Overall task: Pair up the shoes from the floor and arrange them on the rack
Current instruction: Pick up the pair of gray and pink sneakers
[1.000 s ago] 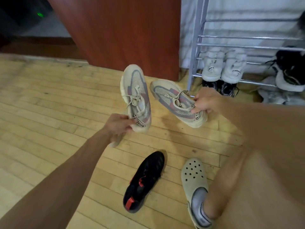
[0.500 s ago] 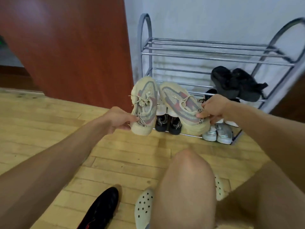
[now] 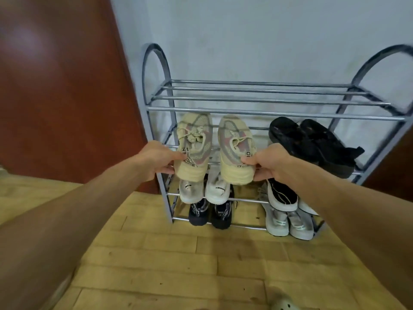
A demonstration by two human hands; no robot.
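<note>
I hold a pair of beige knit sneakers side by side, toes toward the wall. My left hand (image 3: 157,158) grips the heel of the left sneaker (image 3: 194,143). My right hand (image 3: 269,161) grips the heel of the right sneaker (image 3: 235,148). Both sneakers sit at the left half of the second shelf of the grey metal rack (image 3: 268,113); I cannot tell whether they rest on its bars. A black pair (image 3: 312,144) lies on the right of that same shelf.
The lower shelves hold a white pair (image 3: 204,189), a dark pair (image 3: 210,212), a black-and-white shoe (image 3: 282,195) and a grey pair (image 3: 289,222). The top shelf carries nothing. A red-brown door (image 3: 62,86) stands at the left. A pale clog (image 3: 286,305) shows at the bottom edge.
My view has swung up and closer to the rack. Both hands carried the beige sneakers forward and level onto the second shelf's left side. The black shoe on the floor has left the view.
</note>
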